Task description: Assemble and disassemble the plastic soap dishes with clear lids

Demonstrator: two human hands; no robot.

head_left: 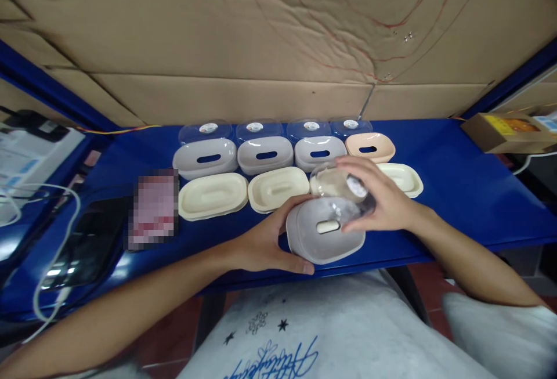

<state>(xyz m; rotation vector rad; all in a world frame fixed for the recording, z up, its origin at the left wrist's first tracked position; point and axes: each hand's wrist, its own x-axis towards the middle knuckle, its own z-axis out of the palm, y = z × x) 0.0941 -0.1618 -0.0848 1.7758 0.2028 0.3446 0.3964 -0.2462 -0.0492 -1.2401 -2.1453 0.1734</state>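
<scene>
My left hand (278,239) is wrapped round the left side of a grey oval plastic box (304,242) near the table's front edge. The box has a slot in its inner floor, and a cream part shows through it. My right hand (378,193) grips a clear plastic lid (331,181) with a round white sticker, tilted over the far right side of that box. Behind them lie cream oval trays (213,194), one partly hidden by the lid. Farther back stand three grey boxes (265,164) and one peach box (379,147), each with a slot.
Clear stickered lids (256,129) line the back of the blue table (452,193). A pixelated pink item (152,210), a dark glossy device (91,239) and a white cable (76,210) lie at left. A cardboard box (505,135) sits at right, and a cardboard wall (261,36) rises behind.
</scene>
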